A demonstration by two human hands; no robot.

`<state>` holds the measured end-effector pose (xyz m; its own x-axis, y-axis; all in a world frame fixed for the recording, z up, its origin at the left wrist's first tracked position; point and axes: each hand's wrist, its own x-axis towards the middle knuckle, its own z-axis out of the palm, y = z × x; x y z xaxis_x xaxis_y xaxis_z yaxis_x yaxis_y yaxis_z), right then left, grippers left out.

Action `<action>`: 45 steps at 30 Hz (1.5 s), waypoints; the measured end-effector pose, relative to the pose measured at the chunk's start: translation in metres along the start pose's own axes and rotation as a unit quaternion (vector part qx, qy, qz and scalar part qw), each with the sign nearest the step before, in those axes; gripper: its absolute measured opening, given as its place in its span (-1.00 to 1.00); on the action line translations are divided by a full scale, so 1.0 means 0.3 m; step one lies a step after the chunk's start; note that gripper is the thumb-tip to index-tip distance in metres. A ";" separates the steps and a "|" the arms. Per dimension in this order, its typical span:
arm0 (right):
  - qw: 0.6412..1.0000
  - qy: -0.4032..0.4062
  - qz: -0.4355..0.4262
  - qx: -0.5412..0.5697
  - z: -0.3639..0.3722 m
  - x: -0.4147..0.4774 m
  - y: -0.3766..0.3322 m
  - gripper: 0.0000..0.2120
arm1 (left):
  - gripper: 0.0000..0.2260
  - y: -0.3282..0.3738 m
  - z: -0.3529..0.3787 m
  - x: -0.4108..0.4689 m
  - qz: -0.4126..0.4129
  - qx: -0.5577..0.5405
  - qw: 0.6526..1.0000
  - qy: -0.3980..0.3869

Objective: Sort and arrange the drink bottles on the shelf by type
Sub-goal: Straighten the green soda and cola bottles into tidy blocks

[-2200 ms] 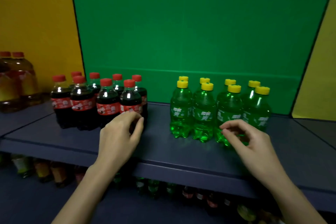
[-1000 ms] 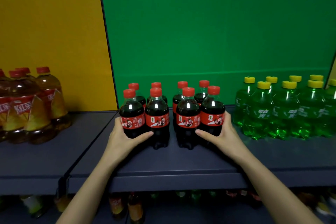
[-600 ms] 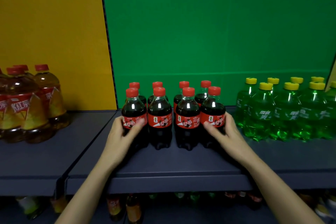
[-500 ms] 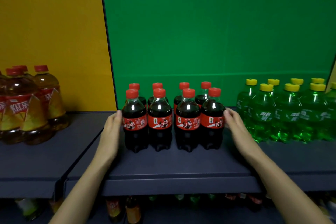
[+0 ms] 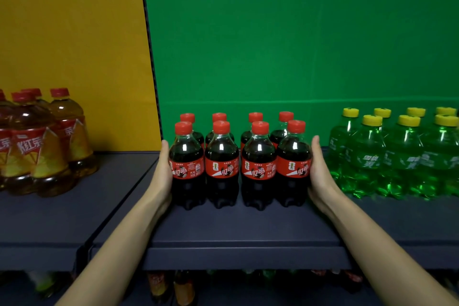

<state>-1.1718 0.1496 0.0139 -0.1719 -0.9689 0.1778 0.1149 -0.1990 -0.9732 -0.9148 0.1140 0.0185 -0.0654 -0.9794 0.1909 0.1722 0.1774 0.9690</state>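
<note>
- Your left hand (image 5: 164, 171) and right hand (image 5: 316, 171), fingers straight and flat, press the colas (image 5: 239, 164) from 9 and 3 o'clock.
- Green bottles (image 5: 397, 156) stand at 3 o'clock on the shelf (image 5: 238, 231).

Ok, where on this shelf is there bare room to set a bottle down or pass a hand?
Bare shelf runs in front of the cola bottles to the front edge, and between the tea bottles and the left hand. The gap between cola and green bottles is narrow and filled by the right hand. Both bottle blocks are tightly packed.
</note>
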 end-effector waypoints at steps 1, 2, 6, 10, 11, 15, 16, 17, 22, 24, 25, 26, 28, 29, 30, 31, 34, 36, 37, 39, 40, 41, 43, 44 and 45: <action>1.000 -0.001 0.001 -0.003 0.000 0.000 0.001 -0.33 | -0.55 -0.001 0.000 0.001 0.004 0.003 1.000 -0.001; 1.000 0.000 0.001 -0.006 0.002 -0.003 -0.001 -0.34 | -0.56 0.001 0.004 -0.002 0.006 0.004 1.000 -0.002; 1.000 0.009 -0.007 -0.022 -0.005 0.000 0.012 -0.33 | -0.57 0.001 0.006 -0.002 0.012 0.012 1.000 0.005; 0.998 0.048 -0.029 -0.042 -0.028 -0.016 0.013 -0.39 | -0.56 -0.002 0.000 -0.019 0.011 0.002 1.000 0.023; 0.995 0.070 -0.039 -0.057 -0.040 -0.030 0.007 -0.44 | -0.56 -0.003 -0.010 -0.025 0.018 0.019 0.999 0.042; 0.973 0.099 -0.079 -0.194 -0.119 -0.126 0.007 -0.87 | -0.75 -0.011 -0.087 -0.067 0.084 0.157 0.979 0.101; 0.965 0.095 -0.089 -0.226 -0.133 -0.153 0.010 -0.92 | -0.81 -0.016 -0.112 -0.086 0.106 0.202 0.967 0.111; 0.958 0.082 -0.102 -0.257 -0.139 -0.180 0.010 -0.92 | -0.85 -0.017 -0.134 -0.108 0.127 0.252 0.952 0.121; 0.916 -0.016 -0.158 -0.368 -0.054 -0.267 0.001 -0.90 | -0.91 0.004 -0.207 -0.262 0.206 0.476 0.840 0.159; 0.894 -0.049 -0.181 -0.406 0.004 -0.279 0.001 -0.92 | -0.89 0.024 -0.235 -0.331 0.221 0.553 0.781 0.186; 0.883 -0.067 -0.194 -0.423 0.036 -0.282 0.002 -0.94 | -0.85 0.033 -0.253 -0.366 0.226 0.586 0.753 0.197; 0.872 -0.086 -0.206 -0.435 0.072 -0.284 0.004 -0.95 | -0.80 0.043 -0.272 -0.401 0.228 0.613 0.727 0.207; 0.862 -0.123 -0.226 -0.437 0.157 -0.290 0.011 -0.96 | -0.71 0.062 -0.321 -0.472 0.221 0.648 0.693 0.224; 0.860 -0.138 -0.235 -0.432 0.202 -0.294 0.015 -0.96 | -0.69 0.069 -0.347 -0.506 0.216 0.661 0.681 0.230; 0.858 -0.151 -0.244 -0.426 0.253 -0.300 0.020 -0.95 | -0.68 0.077 -0.379 -0.542 0.211 0.675 0.666 0.238; 0.856 -0.165 -0.252 -0.421 0.308 -0.307 0.025 -0.95 | -0.69 0.087 -0.412 -0.578 0.208 0.689 0.649 0.249; 0.839 -0.205 -0.279 -0.419 0.471 -0.341 0.043 -0.93 | -0.69 0.116 -0.526 -0.683 0.191 0.720 0.605 0.281; 0.827 -0.227 -0.291 -0.424 0.569 -0.372 0.062 -0.92 | -0.69 0.130 -0.612 -0.755 0.170 0.734 0.587 0.297; 0.823 -0.234 -0.292 -0.427 0.614 -0.390 0.073 -0.91 | -0.69 0.134 -0.658 -0.793 0.156 0.739 0.580 0.306; 0.821 -0.237 -0.293 -0.428 0.700 -0.429 0.098 -0.91 | -0.67 0.138 -0.754 -0.868 0.130 0.742 0.572 0.325; 0.823 -0.237 -0.292 -0.425 0.742 -0.451 0.108 -0.92 | -0.66 0.136 -0.805 -0.904 0.123 0.742 0.569 0.333; 0.828 -0.237 -0.289 -0.419 0.785 -0.475 0.118 -0.93 | -0.66 0.134 -0.858 -0.937 0.119 0.741 0.567 0.338; 0.840 -0.234 -0.280 -0.402 0.874 -0.520 0.139 -0.94 | -0.64 0.133 -0.965 -0.991 0.114 0.739 0.567 0.346; 0.846 -0.232 -0.276 -0.393 0.919 -0.541 0.150 -0.94 | -0.63 0.135 -1.017 -1.011 0.112 0.739 0.567 0.346; 0.851 -0.229 -0.272 -0.387 0.963 -0.560 0.160 -0.94 | -0.64 0.140 -1.069 -1.028 0.109 0.740 0.568 0.345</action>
<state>-0.8547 0.2604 -0.0207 0.4261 -0.7550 0.4984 -0.5690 -0.6519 -0.5013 -0.5723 0.3926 -0.0501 0.2873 -0.6331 0.7188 -0.9446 -0.3115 0.1032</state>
